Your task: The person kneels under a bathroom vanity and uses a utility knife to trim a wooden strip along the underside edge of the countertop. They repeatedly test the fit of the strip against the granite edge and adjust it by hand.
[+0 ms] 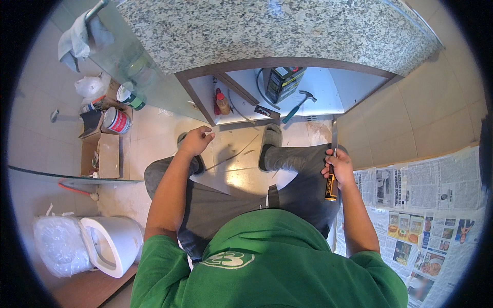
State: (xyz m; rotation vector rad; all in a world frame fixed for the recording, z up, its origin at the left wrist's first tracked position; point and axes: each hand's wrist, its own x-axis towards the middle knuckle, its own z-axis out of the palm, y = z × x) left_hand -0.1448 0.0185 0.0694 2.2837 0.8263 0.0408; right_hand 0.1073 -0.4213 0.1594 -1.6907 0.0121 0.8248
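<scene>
At about 8 o'clock a white toilet seat [110, 246] leans beside a clear plastic bag [57, 245], and at 10 o'clock a cardboard box [102, 154] stands with paint cans [117, 121] near it on the tiled floor. The person sits facing an open cabinet [277, 95] under the granite table [272, 28]. The left hand [195, 141] rests on the left knee with the fingers curled loosely; something small and white may be pinched in them, but I cannot tell for sure. A pale flat board [241, 177] lies on the floor between the legs. Inside the cabinet, at 12 o'clock, I see a small bottle [222, 102], a dark can [283, 82] and a hammer [299, 105]. The right hand [339, 167] grips the black and orange handle of a chisel [333, 164] by the right knee, fingers closed around it, blade pointing up toward the cabinet. I judge the work is in a pause between strokes, with the tool ready; the next move probably needs the blade brought forward to the cabinet edge. The legs and the board stand in the way. Newspapers [436, 205] cover the floor at 3 o'clock.
</scene>
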